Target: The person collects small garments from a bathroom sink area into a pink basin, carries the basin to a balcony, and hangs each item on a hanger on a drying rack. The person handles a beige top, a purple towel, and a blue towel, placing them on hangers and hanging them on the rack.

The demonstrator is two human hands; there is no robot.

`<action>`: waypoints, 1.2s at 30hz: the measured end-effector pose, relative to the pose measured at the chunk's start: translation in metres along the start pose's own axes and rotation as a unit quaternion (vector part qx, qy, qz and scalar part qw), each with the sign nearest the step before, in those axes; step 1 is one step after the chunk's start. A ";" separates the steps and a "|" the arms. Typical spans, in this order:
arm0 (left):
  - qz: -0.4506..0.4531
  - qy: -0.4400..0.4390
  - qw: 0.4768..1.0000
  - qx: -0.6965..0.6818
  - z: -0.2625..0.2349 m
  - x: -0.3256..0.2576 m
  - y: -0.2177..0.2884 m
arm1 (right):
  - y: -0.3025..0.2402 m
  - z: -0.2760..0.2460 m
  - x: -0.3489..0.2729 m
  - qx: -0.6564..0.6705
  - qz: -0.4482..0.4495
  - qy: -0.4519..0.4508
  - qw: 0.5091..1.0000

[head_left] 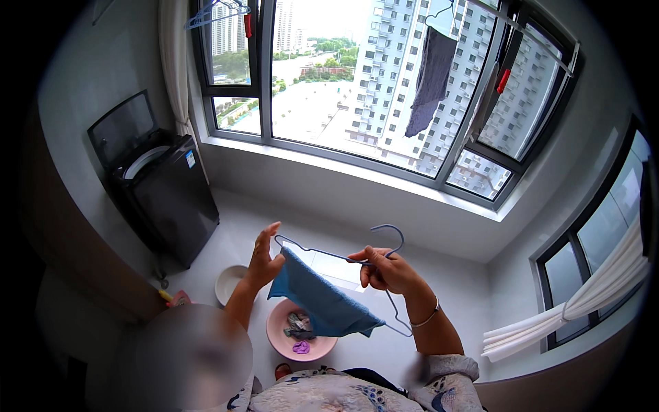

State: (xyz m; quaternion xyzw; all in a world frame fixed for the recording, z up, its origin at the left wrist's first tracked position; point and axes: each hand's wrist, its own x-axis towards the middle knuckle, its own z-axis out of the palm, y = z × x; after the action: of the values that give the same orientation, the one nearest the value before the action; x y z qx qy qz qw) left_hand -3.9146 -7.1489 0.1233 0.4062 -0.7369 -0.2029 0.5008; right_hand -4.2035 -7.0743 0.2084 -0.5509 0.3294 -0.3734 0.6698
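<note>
A blue clothes hanger (312,250) is held out in front of me, its hook up and its frame slanting down to the right. My right hand (390,272) grips it just below the hook. Draped over the hanger's lower bar is a blue cloth (322,296), its loose part hanging down to the left. My left hand (262,264) is at the hanger's left end by the cloth's upper corner, fingers stretched up and thumb apart. Below the cloth, a pink basin (276,328) on the floor holds crumpled laundry (298,324) and a purple piece (301,347).
Beside the pink basin stands a white basin (228,283). A black top-loading washing machine (171,199) with raised lid is at the left wall. Under the window, a dark cloth (432,79) hangs high at right; blue hangers (216,14) hang at upper left. A white curtain (576,302) is tied at right.
</note>
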 end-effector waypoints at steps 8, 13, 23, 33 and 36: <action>0.144 -0.198 0.966 0.077 -0.013 0.006 0.048 | -0.041 -0.010 0.000 -0.137 0.013 -0.054 0.989; 0.202 -0.071 0.975 0.054 -0.001 -0.003 0.045 | -0.067 0.001 -0.002 -0.235 -0.019 0.012 0.972; 0.128 0.115 0.977 0.123 -0.043 0.025 0.056 | 0.039 -0.049 -0.038 -0.230 -0.278 0.487 0.795; 0.059 0.147 0.971 0.179 -0.079 0.004 0.023 | 0.073 -0.042 0.039 -0.177 -0.178 0.280 0.927; 0.058 0.142 0.973 0.174 -0.082 -0.001 0.022 | 0.036 -0.030 0.043 -0.003 -0.228 0.259 0.939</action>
State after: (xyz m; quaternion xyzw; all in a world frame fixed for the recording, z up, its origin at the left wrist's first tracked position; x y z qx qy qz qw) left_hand -3.8487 -7.1264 0.1720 0.4681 -0.7047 0.0173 0.5329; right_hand -4.2023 -7.1224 0.1660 -0.4974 0.3586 -0.6448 0.4563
